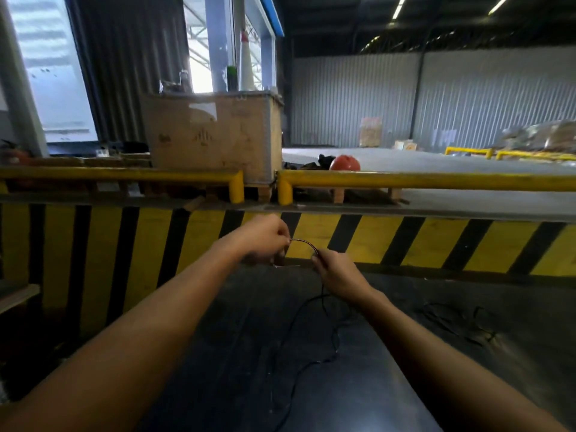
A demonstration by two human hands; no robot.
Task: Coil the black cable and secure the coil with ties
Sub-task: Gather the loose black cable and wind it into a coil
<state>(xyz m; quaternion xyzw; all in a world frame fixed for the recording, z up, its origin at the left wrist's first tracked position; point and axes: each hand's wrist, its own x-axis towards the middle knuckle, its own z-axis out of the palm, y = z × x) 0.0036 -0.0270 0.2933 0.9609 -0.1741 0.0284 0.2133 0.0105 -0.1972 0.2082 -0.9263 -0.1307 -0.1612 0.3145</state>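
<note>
Outstretched over a dark worktop point(237, 353), both forearms nearly straight: left hand point(265, 238) and right hand point(336, 269) each pinching the black cable point(304, 243), arched between them, slack trailing below.

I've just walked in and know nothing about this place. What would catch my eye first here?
Probably the yellow-and-black striped barrier running across the middle, with yellow rails on top. In front of it, the left hand and right hand hold a thin black cable arched between them, its slack trailing down over the dark surface. Behind stands a big wooden crate.
</note>
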